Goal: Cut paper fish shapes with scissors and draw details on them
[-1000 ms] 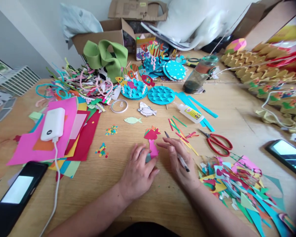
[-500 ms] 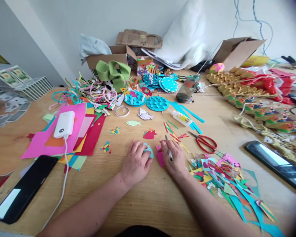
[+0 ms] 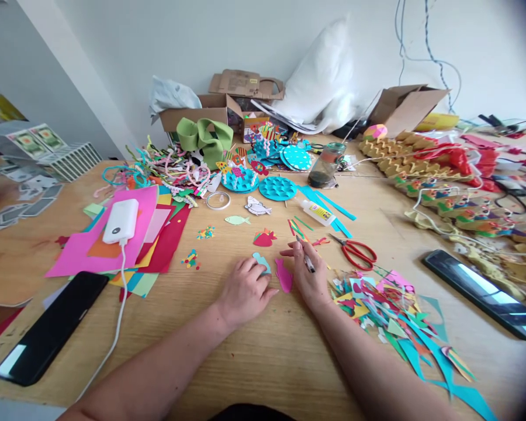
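Note:
My right hand holds a pen between its fingers, tip pointing away from me. Just left of it a pink paper fish lies flat on the table. My left hand rests palm down with the thumb apart, its fingers at a light blue paper cutout that they partly hide. Farther out are a red paper fish, a pale green paper fish and a white fish with drawn outlines.
Red-handled scissors and a glue bottle lie to the right, near a pile of paper scraps. Coloured sheets under a white power bank and a phone are on the left. Blue scalloped discs lie farther back.
My left hand has drawn back slightly, uncovering more of the table beside the blue cutout. My right hand has shifted right off the pink fish, which now shows whole. The view has shifted slightly.

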Motion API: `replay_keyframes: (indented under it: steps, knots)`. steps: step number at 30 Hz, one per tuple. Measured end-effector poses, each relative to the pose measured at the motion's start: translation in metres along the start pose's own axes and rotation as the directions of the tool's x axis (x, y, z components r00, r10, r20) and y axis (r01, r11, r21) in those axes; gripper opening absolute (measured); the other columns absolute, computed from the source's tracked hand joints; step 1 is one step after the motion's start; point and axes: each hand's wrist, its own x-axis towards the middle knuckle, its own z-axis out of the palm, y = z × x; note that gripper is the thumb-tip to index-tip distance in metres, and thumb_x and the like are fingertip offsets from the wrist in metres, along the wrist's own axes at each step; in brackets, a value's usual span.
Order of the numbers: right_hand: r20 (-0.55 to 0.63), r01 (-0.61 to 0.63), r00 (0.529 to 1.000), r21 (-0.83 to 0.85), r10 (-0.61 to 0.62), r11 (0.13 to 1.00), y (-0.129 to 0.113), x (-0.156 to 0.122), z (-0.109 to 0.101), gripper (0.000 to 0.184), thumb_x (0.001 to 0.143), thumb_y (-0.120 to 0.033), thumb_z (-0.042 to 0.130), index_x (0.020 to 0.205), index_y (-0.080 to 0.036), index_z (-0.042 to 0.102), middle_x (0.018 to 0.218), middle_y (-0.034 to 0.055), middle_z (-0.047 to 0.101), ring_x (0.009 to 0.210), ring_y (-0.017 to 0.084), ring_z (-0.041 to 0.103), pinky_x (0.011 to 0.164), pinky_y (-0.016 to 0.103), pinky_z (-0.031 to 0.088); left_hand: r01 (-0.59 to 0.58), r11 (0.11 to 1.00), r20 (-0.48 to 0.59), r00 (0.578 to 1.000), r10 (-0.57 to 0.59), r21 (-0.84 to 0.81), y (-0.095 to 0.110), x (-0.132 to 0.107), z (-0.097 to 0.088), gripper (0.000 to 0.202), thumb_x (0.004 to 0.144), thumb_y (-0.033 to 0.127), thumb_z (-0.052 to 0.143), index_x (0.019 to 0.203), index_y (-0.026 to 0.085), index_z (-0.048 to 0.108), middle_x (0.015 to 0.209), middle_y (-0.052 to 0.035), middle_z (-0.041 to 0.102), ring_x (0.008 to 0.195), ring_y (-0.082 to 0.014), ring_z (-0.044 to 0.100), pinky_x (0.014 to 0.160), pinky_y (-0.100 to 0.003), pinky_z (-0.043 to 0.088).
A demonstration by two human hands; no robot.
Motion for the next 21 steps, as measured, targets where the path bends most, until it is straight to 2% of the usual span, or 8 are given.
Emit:
replay_keyframes:
  steps: [5,7,9,10,12,14,17,21]
  knots:
    - [-0.009,-0.027,1.000,0.043,0.028,0.999,0.001,0.000,0.002,0.040,0.098,-0.052,0.041,0.091,-0.018,0.061,0.082,0.0089,0.076,0.070,0.019,0.067,0.069,0.030,0.048,0.052,0.997,-0.061,0.997,-0.049,0.050,-0.006,0.000,0.001,0.015,0.088,0.025,0.062,0.082,0.015,0.070,0.092,-0.0077,0.070,0.093,-0.0232,0.061,0.093,-0.043,0.048]
    - [-0.036,-0.036,0.999,0.067,0.038,0.997,0.003,0.000,0.004,0.042,0.098,-0.054,0.040,0.092,-0.018,0.062,0.080,0.0087,0.075,0.069,0.019,0.068,0.068,0.030,0.048,0.103,0.991,-0.103,0.990,-0.093,0.088,-0.006,0.000,0.000,0.014,0.088,0.023,0.061,0.083,0.014,0.070,0.101,-0.0102,0.070,0.100,-0.0253,0.060,0.095,-0.045,0.047]
    - [-0.067,-0.046,0.996,0.098,0.052,0.994,0.004,0.001,0.005,0.043,0.097,-0.055,0.040,0.092,-0.019,0.061,0.078,0.0085,0.075,0.069,0.020,0.068,0.068,0.030,0.049,0.104,0.988,-0.096,0.991,-0.093,0.115,-0.003,0.000,-0.001,0.016,0.088,0.027,0.062,0.094,0.015,0.071,0.116,-0.0125,0.066,0.114,-0.0293,0.055,0.101,-0.049,0.044]
    - [-0.076,-0.051,0.995,0.117,0.060,0.992,0.005,0.001,0.005,0.043,0.097,-0.055,0.040,0.091,-0.019,0.061,0.077,0.0085,0.075,0.069,0.020,0.068,0.069,0.030,0.049,0.065,0.991,-0.067,0.996,-0.058,0.117,-0.001,0.000,-0.001,0.022,0.088,0.031,0.063,0.101,0.016,0.070,0.123,-0.0126,0.064,0.121,-0.0313,0.051,0.106,-0.052,0.040]
    - [-0.072,-0.058,0.995,0.151,0.070,0.987,0.006,0.002,0.005,0.042,0.097,-0.056,0.041,0.092,-0.019,0.061,0.078,0.0084,0.075,0.072,0.021,0.069,0.071,0.031,0.049,-0.099,0.991,0.029,0.995,0.097,0.091,0.005,-0.002,0.001,0.039,0.088,0.043,0.061,0.121,0.022,0.064,0.130,-0.0092,0.061,0.132,-0.0336,0.042,0.112,-0.059,0.029]
    - [-0.054,-0.060,0.996,0.168,0.070,0.984,0.007,0.002,0.005,0.042,0.097,-0.056,0.042,0.091,-0.019,0.061,0.080,0.0083,0.075,0.075,0.021,0.070,0.072,0.031,0.050,-0.233,0.971,0.126,0.966,0.226,0.045,0.008,-0.004,0.004,0.044,0.092,0.047,0.055,0.131,0.027,0.057,0.134,-0.0048,0.060,0.138,-0.0331,0.036,0.114,-0.062,0.024]
    - [-0.044,-0.062,0.997,0.174,0.071,0.983,0.009,0.003,0.005,0.041,0.096,-0.056,0.042,0.092,-0.019,0.061,0.080,0.0079,0.075,0.074,0.021,0.070,0.071,0.031,0.049,-0.270,0.963,0.175,0.948,0.267,-0.006,0.009,-0.006,0.007,0.044,0.094,0.048,0.050,0.130,0.023,0.058,0.132,-0.0041,0.063,0.140,-0.0324,0.034,0.115,-0.062,0.022]
    - [-0.040,-0.054,0.997,0.155,0.061,0.986,0.009,0.003,0.004,0.041,0.096,-0.056,0.043,0.091,-0.019,0.061,0.075,0.0062,0.074,0.067,0.019,0.066,0.066,0.030,0.048,-0.276,0.960,0.123,0.952,0.280,-0.046,0.005,-0.004,0.005,0.038,0.094,0.046,0.052,0.114,0.017,0.067,0.117,-0.0065,0.070,0.133,-0.0291,0.043,0.116,-0.058,0.023]
